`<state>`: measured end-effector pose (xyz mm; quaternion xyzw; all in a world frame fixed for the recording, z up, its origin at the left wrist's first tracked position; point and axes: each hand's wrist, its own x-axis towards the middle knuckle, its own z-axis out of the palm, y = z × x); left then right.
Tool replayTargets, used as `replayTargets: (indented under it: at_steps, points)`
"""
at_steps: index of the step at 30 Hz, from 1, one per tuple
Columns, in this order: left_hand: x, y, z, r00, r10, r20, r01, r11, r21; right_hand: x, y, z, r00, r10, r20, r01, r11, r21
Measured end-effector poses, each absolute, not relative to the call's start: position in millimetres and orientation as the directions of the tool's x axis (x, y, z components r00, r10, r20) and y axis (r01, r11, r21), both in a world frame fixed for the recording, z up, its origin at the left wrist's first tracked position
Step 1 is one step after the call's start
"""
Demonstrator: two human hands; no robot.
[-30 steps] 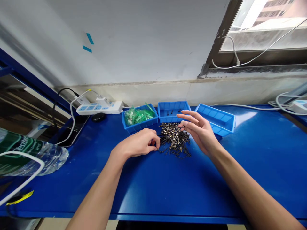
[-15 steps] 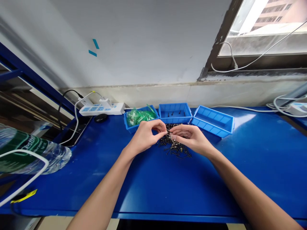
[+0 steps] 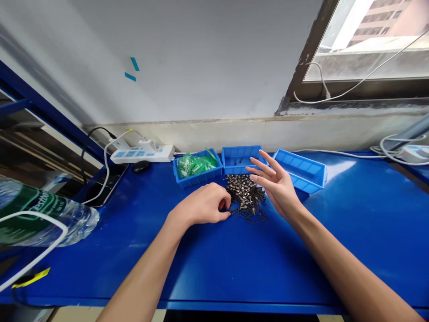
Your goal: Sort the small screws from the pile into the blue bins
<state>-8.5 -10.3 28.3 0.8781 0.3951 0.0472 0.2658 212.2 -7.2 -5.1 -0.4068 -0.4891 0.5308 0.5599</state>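
Note:
A pile of dark and silvery screws (image 3: pixel 247 194) lies on the blue table between my hands. My left hand (image 3: pixel 204 203) is at the pile's left edge, thumb and index finger closed on a screw (image 3: pixel 234 211). Above the pile's right side is my right hand (image 3: pixel 276 183), fingers spread and nothing in them. Behind the pile, the middle blue bin (image 3: pixel 239 170) holds a few dark screws. The left blue bin (image 3: pixel 200 180) contains green plastic bags (image 3: pixel 197 164). My right hand partly covers the right blue bin (image 3: pixel 303 182), where no contents show.
At the back left are a white power strip (image 3: pixel 161 153) and a black oval object (image 3: pixel 140 167). A large water bottle (image 3: pixel 50 214) lies at the left, with a white cable (image 3: pixel 50 246) in front. The blue table (image 3: pixel 254 268) meets the wall behind the bins.
My hands have parted. The left moved down to the pile's left edge; the right rose rightward and its fingers spread, uncovering the pile and partly hiding the middle bin's right end.

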Motion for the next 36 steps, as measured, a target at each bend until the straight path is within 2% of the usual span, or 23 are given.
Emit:
replayTargets:
  at_steps: [8, 13, 18, 27, 36]
  points:
    - [-9.0, -9.4, 28.7, 0.703, 0.703, -0.112, 0.635, -0.549, 0.543, 215.2, -8.7, -2.5, -0.063, 0.992, 0.111, -0.150, 0.100, -0.984]
    - [-17.2, -6.7, 31.2, 0.709, 0.705, 0.032, 0.516, -0.549, 0.658, 213.0, -8.8, 2.6, -0.104, 0.983, 0.153, -0.039, 0.150, -0.988]
    - [-20.6, -5.5, 33.7, 0.601, 0.769, 0.218, 0.424, -0.538, 0.728, 209.7, -13.0, 8.3, -0.308, 0.943, 0.129, 0.061, 0.155, -0.986]
    - [-16.5, -4.4, 30.8, 0.568, 0.773, 0.281, 0.364, -0.542, 0.757, 208.5, -14.1, 11.3, -0.402, 0.916, 0.013, -0.065, -0.014, -0.998]
    - [-14.6, -2.3, 27.1, 0.549, 0.772, 0.320, 0.387, -0.574, 0.722, 211.5, -14.6, 13.1, -0.435, 0.899, -0.060, -0.110, -0.119, -0.987]
